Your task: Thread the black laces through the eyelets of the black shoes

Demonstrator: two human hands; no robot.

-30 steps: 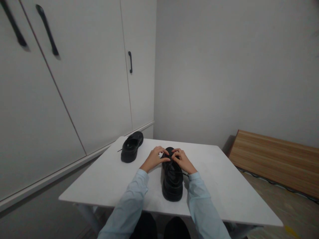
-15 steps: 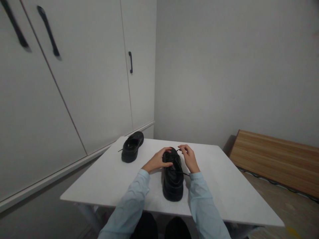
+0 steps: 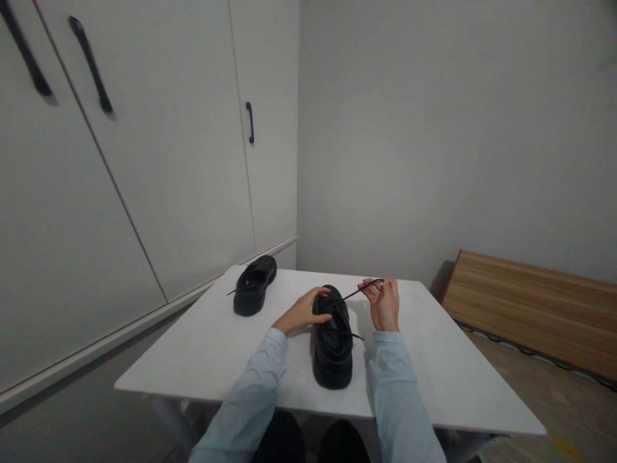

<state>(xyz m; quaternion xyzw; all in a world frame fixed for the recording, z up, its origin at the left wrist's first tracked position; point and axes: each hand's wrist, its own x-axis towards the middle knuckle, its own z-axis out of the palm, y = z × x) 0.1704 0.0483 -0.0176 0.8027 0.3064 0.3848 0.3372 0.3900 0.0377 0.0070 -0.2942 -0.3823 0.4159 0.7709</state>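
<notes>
A black shoe (image 3: 333,360) stands on the white table in front of me, its toe pointing away. My left hand (image 3: 306,311) grips the shoe's front part from the left, thumb over the upper and fingers near the toe. To the right of the toe, my right hand (image 3: 384,303) is raised and pinches a black shoelace (image 3: 357,291), which runs taut from the shoe up to my fingers. Another lace end sticks out to the right from the middle of the shoe. A second black shoe (image 3: 249,299) rests at the table's back left, a lace end poking out leftward.
The white table (image 3: 193,360) stretches to both sides of the shoes. White cabinets (image 3: 183,161) with dark handles rise at the left, beside a grey wall. A wooden board (image 3: 525,302) leans at the right, past the table.
My right hand has moved right, away from the shoe, drawing the lace out into a longer straight line. My left hand has stayed on the shoe.
</notes>
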